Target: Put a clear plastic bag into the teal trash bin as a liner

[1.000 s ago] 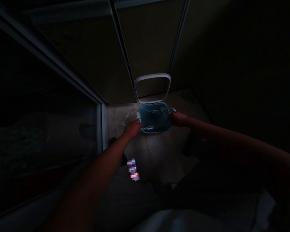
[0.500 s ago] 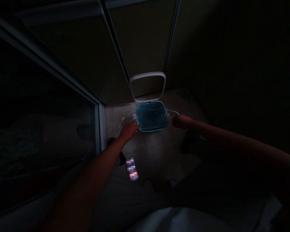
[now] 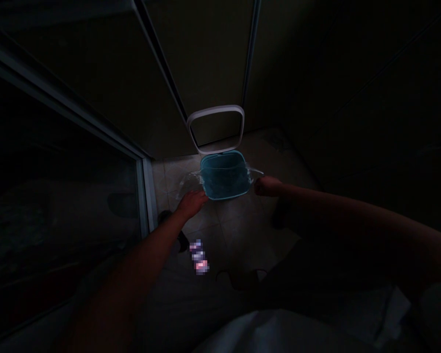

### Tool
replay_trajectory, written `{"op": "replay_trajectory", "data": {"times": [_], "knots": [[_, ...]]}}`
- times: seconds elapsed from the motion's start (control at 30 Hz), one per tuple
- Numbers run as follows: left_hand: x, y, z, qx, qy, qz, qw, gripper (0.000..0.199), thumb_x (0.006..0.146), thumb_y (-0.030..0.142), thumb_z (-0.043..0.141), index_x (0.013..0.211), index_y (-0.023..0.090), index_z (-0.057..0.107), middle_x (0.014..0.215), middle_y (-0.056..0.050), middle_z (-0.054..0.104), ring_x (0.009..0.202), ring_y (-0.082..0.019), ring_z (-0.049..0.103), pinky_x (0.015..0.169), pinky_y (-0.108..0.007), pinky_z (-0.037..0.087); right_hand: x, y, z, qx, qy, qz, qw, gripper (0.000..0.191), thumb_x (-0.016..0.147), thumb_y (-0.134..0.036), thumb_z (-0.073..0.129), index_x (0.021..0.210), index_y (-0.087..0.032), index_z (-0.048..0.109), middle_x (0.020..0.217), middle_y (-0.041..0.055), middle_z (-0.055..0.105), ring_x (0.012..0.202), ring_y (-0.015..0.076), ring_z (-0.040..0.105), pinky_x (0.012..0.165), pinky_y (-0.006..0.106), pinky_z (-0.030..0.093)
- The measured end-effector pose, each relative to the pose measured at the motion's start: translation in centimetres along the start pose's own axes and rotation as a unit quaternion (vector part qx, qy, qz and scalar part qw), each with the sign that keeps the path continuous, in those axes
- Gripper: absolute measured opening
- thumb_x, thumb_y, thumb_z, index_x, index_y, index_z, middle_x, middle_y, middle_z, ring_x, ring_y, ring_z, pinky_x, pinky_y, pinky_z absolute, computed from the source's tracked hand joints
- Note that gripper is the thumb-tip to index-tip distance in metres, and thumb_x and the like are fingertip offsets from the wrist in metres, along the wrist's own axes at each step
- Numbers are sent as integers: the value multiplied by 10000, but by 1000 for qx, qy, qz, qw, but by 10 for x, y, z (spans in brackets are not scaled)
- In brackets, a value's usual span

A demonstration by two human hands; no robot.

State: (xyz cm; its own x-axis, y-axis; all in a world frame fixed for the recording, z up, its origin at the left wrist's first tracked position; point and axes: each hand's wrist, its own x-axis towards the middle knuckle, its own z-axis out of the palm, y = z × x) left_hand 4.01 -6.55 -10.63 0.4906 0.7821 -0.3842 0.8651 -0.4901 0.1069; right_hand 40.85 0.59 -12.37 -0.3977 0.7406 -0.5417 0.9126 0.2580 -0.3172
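Note:
A teal bin (image 3: 226, 184) stands on the tiled floor, its pale rim frame (image 3: 216, 110) tilted up at the back. A clear plastic bag (image 3: 189, 182) lies across the bin's mouth and spreads out past its left side. My left hand (image 3: 193, 203) is at the bin's front left corner, fingertips by the edge; whether it grips the bag is too dark to tell. To the right of the bin, my right hand (image 3: 267, 186) is closed, with a strand of the bag (image 3: 256, 171) stretched to it.
A blurred, lit phone-like object (image 3: 199, 257) is low in the middle. Dark footwear (image 3: 183, 242) shows near my left forearm. Behind the bin rise dark panels (image 3: 213, 59), and a framed glass door (image 3: 144, 196) is at the left.
The whole view has shifted slightly, so the bin and both hands appear farther left. My right hand stays closed beside the bin, and my left hand remains at its front left corner.

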Motion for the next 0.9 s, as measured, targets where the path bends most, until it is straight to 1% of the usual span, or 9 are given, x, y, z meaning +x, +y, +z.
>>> {"op": "replay_trajectory", "data": {"times": [0.13, 0.27, 0.37, 0.43, 0.5, 0.57, 0.67, 0.77, 0.9], "knots": [[1, -9, 6, -12, 24, -34, 999, 290, 940, 178, 569, 1131, 297, 752, 1191, -58, 709, 1155, -254, 654, 995, -387, 485, 7, -1, -4, -6, 30, 20, 999, 139, 890, -283, 706, 964, -224, 808, 1051, 67, 783, 942, 223, 733, 764, 258, 523], [2, -18, 4, -96, 71, -130, 984, 288, 933, 279, 606, 1178, 298, 756, 1215, -39, 727, 1086, -228, 681, 893, -337, 511, 17, -3, -12, 129, 42, 65, 989, 151, 923, -224, 698, 1037, -185, 789, 960, 48, 790, 823, 158, 749, 665, 177, 514], [5, -21, -7, -152, 119, -227, 955, 224, 936, 384, 623, 1078, 278, 761, 1124, -23, 757, 997, -214, 694, 798, -316, 499, 26, -6, -22, 291, 50, 121, 948, 149, 954, -211, 699, 1063, -135, 766, 916, 77, 786, 690, 143, 743, 565, 171, 517], [10, -22, -19, -159, 155, -268, 937, 218, 962, 429, 600, 1019, 259, 724, 1010, -17, 758, 911, -201, 691, 738, -304, 469, 31, -8, -30, 385, 73, 145, 909, 164, 977, -225, 689, 1095, -124, 741, 999, 108, 789, 665, 138, 738, 536, 182, 530], [17, -23, -31, -157, 194, -283, 926, 256, 983, 458, 587, 1119, 257, 667, 993, -15, 749, 864, -192, 683, 694, -295, 439, 36, -11, -37, 450, 91, 155, 875, 150, 1003, -229, 655, 1089, -119, 710, 1091, 138, 779, 646, 128, 731, 523, 190, 539], [25, -25, -40, -150, 218, -269, 926, 353, 991, 466, 595, 1282, 266, 593, 1114, -31, 739, 920, -196, 687, 689, -291, 431, 41, -14, -42, 476, 109, 160, 858, 139, 1012, -244, 646, 1069, -119, 672, 1112, 156, 771, 625, 121, 720, 516, 193, 541], [39, -31, -46, -125, 206, -243, 940, 344, 999, 434, 605, 1315, 297, 595, 1282, -44, 690, 1070, -210, 675, 732, -293, 446, 49, -18, -44, 447, 155, 186, 862, 274, 981, -247, 700, 1211, -154, 584, 1049, 128, 778, 601, 123, 710, 496, 187, 526], [51, -42, -42, -101, 181, -249, 946, 218, 1024, 411, 563, 1151, 291, 692, 1233, -37, 680, 1048, -207, 672, 740, -295, 447, 59, -18, -44, 381, 175, 188, 888, 416, 955, -204, 720, 1327, -192, 535, 996, 81, 777, 585, 122, 703, 479, 169, 497], [65, -60, -27, -128, 187, -240, 944, 259, 1041, 401, 517, 1069, 269, 738, 1164, -45, 676, 1001, -193, 663, 752, -285, 453, 73, -17, -47, 327, 164, 141, 920, 202, 944, -183, 706, 1144, -165, 688, 978, 70, 769, 604, 111, 692, 507, 164, 494]]}}
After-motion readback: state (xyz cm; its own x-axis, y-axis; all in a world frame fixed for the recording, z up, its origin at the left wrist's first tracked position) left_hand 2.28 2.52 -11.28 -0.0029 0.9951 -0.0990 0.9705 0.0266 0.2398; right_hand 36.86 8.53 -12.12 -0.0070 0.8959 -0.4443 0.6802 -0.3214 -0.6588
